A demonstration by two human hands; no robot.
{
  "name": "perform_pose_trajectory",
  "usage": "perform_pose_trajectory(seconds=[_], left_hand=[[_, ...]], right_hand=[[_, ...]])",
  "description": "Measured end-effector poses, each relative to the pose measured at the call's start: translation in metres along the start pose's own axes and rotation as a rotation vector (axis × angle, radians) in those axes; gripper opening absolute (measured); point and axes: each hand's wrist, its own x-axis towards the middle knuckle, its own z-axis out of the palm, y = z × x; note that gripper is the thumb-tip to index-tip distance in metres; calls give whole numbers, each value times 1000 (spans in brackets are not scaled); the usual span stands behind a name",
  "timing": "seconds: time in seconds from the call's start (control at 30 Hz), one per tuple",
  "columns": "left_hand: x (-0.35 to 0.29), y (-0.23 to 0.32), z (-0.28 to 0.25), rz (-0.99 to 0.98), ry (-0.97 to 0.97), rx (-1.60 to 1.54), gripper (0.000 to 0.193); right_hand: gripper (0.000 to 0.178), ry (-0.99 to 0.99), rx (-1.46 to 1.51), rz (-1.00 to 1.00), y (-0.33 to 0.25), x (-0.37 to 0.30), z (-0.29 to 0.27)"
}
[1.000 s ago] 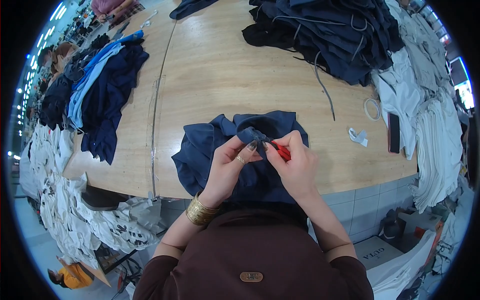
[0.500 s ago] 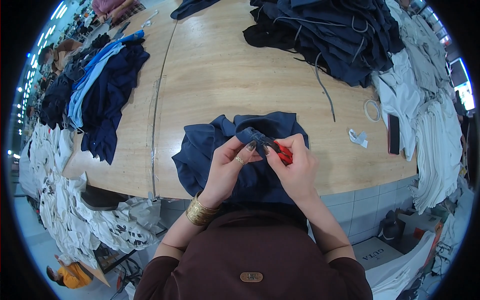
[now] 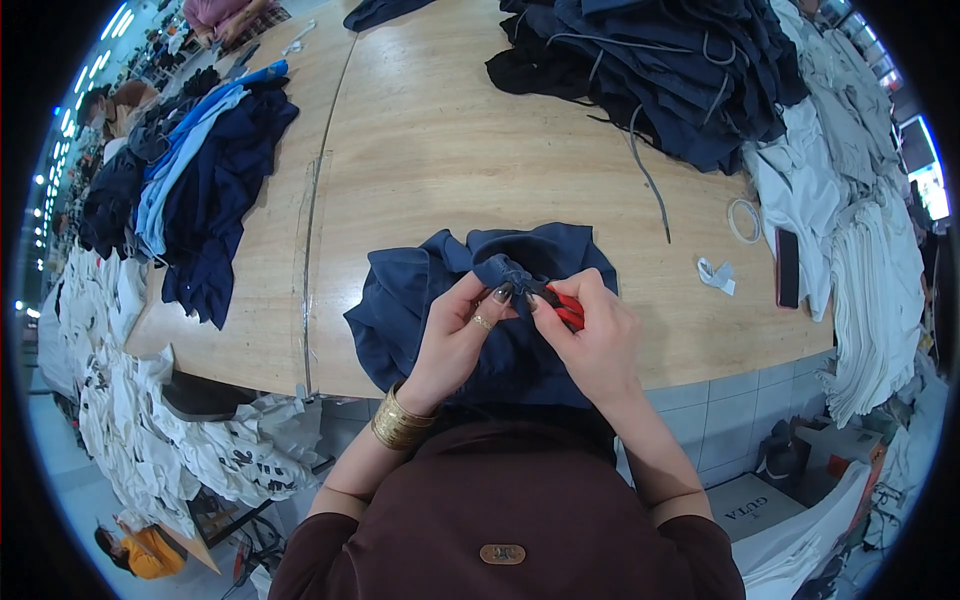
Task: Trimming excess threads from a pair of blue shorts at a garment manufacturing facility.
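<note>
Our left hand (image 3: 465,335) pinches a bunched fold of the navy garment (image 3: 400,300), fingers closed on it; our right hand (image 3: 590,335) curls around a red-handled tool (image 3: 570,310), probably snips, its tip hidden at the fold. Over the last second more of the tool has come into view while the fold barely moved, so work seems to remain there. The garment lies at the wooden table's (image 3: 450,160) near edge.
</note>
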Motion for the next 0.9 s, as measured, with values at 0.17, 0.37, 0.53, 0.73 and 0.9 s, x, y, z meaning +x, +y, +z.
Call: perform_pose_trajectory(seconds=[0.17,0.37,0.53,0.73,0.9], left_hand=[[0,0,-1,1,9,4,24],[0,1,0,-14,6,-1,24],[1,-1,1,-12,-16,-4,24],[1,3,0,-54,13,-120,24],[2,2,0,-70,25,-110,24]], right_hand=[[24,-34,31,21,-1,-1,-3],[28,-14,334,166,-5,10,0],[18,68,334,-102,6,6,12],[33,38,464,97,0,4,-6],[26,-20,279,163,10,-4,-2]])
